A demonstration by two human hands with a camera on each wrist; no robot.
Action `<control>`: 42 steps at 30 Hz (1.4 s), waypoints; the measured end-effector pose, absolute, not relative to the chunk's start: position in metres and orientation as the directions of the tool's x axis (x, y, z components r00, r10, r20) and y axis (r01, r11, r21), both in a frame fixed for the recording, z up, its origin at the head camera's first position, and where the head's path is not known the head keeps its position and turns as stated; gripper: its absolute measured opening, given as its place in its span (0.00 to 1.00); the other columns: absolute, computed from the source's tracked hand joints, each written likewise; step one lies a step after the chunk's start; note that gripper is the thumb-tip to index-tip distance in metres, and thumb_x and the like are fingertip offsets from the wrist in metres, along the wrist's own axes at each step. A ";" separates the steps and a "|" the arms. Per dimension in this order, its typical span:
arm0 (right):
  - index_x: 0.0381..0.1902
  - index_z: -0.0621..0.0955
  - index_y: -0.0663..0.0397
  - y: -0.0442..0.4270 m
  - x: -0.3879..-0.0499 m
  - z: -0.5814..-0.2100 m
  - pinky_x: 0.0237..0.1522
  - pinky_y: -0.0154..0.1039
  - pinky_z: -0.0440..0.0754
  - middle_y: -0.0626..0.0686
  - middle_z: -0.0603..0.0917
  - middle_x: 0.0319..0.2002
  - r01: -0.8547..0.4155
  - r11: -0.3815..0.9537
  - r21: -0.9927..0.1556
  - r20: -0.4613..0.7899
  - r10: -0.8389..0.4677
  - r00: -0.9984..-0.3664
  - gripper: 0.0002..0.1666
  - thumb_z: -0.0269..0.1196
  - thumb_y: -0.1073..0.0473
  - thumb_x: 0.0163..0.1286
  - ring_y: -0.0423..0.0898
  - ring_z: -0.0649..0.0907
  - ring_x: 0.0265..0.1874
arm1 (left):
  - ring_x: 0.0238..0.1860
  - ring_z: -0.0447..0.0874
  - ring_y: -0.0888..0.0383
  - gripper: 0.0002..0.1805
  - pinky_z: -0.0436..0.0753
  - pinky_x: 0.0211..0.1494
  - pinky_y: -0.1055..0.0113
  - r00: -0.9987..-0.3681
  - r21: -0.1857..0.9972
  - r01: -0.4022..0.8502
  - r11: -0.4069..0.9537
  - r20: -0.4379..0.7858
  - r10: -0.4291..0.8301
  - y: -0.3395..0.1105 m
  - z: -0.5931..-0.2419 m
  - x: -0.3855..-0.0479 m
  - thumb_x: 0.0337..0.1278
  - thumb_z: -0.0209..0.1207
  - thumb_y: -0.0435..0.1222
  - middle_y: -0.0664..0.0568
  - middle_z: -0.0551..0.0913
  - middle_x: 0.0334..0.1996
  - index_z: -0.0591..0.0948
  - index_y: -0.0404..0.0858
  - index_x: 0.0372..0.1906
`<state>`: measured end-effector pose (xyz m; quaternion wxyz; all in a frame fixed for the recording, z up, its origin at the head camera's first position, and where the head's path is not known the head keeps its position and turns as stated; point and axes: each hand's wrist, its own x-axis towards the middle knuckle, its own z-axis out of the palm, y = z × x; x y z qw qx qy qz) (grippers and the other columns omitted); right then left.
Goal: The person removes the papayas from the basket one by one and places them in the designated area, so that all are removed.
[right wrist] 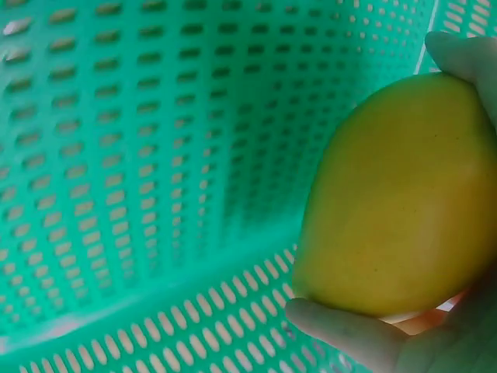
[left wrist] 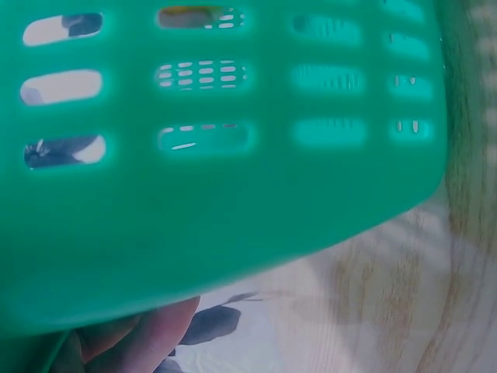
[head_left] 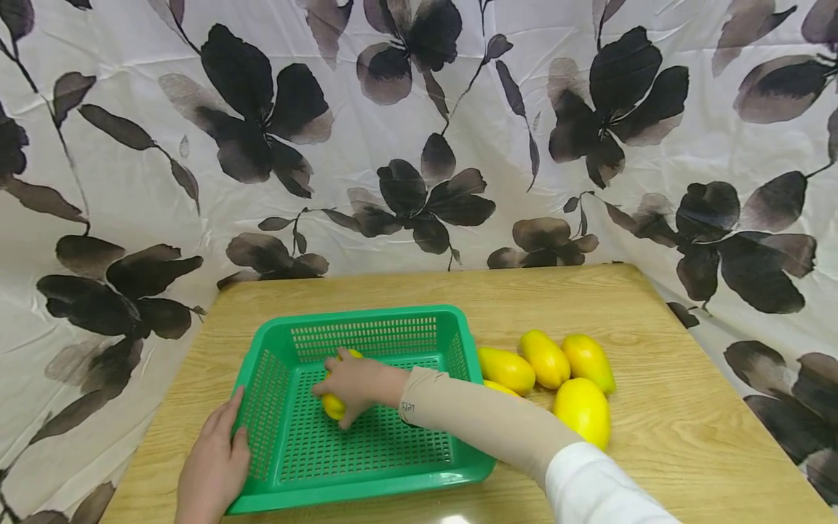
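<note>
My right hand (head_left: 356, 386) is inside the green plastic basket (head_left: 366, 497), gripping a yellow mango (head_left: 334, 407) in its left half. In the right wrist view the fingers and thumb close around the mango (right wrist: 396, 202), just above or on the slotted basket floor; which of the two I cannot tell. At the basket's left rim, my left hand (head_left: 216, 462) holds the edge. The left wrist view shows the outside of the basket wall (left wrist: 194, 202) and a few fingers (left wrist: 151, 338) at its rim.
To the right of the basket several more mangoes (head_left: 583, 411) lie grouped on the wooden table (head_left: 687, 437). One of them is partly hidden by my right forearm. A floral cloth (head_left: 419, 145) hangs behind the table.
</note>
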<state>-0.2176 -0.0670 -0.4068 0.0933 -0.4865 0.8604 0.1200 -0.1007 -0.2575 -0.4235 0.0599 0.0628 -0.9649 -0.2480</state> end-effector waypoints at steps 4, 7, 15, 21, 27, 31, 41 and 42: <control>0.59 0.71 0.29 -0.058 -0.221 -0.395 0.51 0.43 0.75 0.52 0.67 0.59 -0.870 0.477 0.120 -0.232 -0.839 -0.492 0.36 0.64 0.34 0.51 0.58 0.62 0.62 | 0.55 0.62 0.28 0.31 0.67 0.48 0.34 -0.985 0.485 -0.103 0.868 0.074 -0.159 -0.258 -0.423 -0.100 0.60 0.42 0.28 0.28 0.61 0.59 0.54 0.32 0.69; 0.58 0.72 0.31 -0.051 -0.222 -0.388 0.47 0.41 0.77 0.53 0.67 0.60 -0.874 0.474 0.102 -0.201 -0.851 -0.485 0.36 0.65 0.35 0.50 0.58 0.62 0.61 | 0.55 0.62 0.28 0.30 0.66 0.48 0.34 -0.985 0.486 -0.102 0.868 0.071 -0.156 -0.259 -0.424 -0.101 0.60 0.42 0.29 0.27 0.61 0.59 0.54 0.32 0.69; 0.56 0.73 0.32 -0.032 -0.218 -0.372 0.50 0.42 0.76 0.55 0.65 0.62 -0.869 0.486 0.090 -0.149 -0.856 -0.495 0.34 0.66 0.37 0.50 0.61 0.59 0.64 | 0.55 0.62 0.27 0.30 0.67 0.47 0.33 -0.987 0.489 -0.102 0.867 0.063 -0.151 -0.259 -0.423 -0.099 0.61 0.42 0.29 0.27 0.61 0.59 0.53 0.32 0.69; 0.55 0.74 0.31 -0.016 -0.210 -0.361 0.47 0.42 0.78 0.55 0.64 0.63 -0.860 0.499 0.112 -0.105 -0.854 -0.509 0.34 0.68 0.37 0.47 0.62 0.58 0.64 | 0.55 0.62 0.27 0.31 0.66 0.48 0.33 -0.987 0.489 -0.110 0.865 0.051 -0.154 -0.259 -0.424 -0.099 0.61 0.42 0.29 0.27 0.60 0.59 0.53 0.33 0.70; 0.54 0.75 0.33 0.005 -0.201 -0.348 0.43 0.40 0.80 0.55 0.63 0.63 -0.846 0.529 0.065 -0.046 -0.846 -0.532 0.34 0.69 0.40 0.46 0.62 0.57 0.65 | 0.55 0.62 0.27 0.31 0.67 0.47 0.33 -0.986 0.493 -0.105 0.864 0.064 -0.156 -0.259 -0.423 -0.099 0.60 0.42 0.28 0.28 0.61 0.59 0.53 0.33 0.69; 0.52 0.76 0.34 0.018 -0.194 -0.340 0.39 0.40 0.81 0.55 0.64 0.63 -0.832 0.553 0.036 0.002 -0.833 -0.554 0.33 0.70 0.40 0.45 0.62 0.57 0.65 | 0.55 0.63 0.27 0.30 0.67 0.46 0.33 -0.985 0.494 -0.095 0.865 0.078 -0.152 -0.259 -0.423 -0.099 0.60 0.43 0.28 0.27 0.61 0.59 0.54 0.32 0.69; 0.50 0.77 0.35 0.048 -0.182 -0.327 0.37 0.41 0.82 0.55 0.64 0.63 -0.822 0.570 0.017 0.115 -0.817 -0.564 0.32 0.71 0.41 0.43 0.62 0.58 0.65 | 0.55 0.62 0.27 0.30 0.67 0.48 0.33 -0.986 0.495 -0.097 0.863 0.073 -0.152 -0.259 -0.423 -0.101 0.60 0.43 0.28 0.27 0.61 0.59 0.54 0.32 0.69; 0.49 0.77 0.36 0.051 -0.180 -0.326 0.37 0.41 0.82 0.55 0.64 0.63 -0.823 0.568 0.013 0.127 -0.817 -0.562 0.32 0.71 0.41 0.43 0.63 0.58 0.64 | 0.55 0.62 0.27 0.30 0.66 0.48 0.33 -0.986 0.498 -0.098 0.862 0.070 -0.153 -0.259 -0.423 -0.101 0.60 0.43 0.28 0.27 0.61 0.59 0.54 0.32 0.69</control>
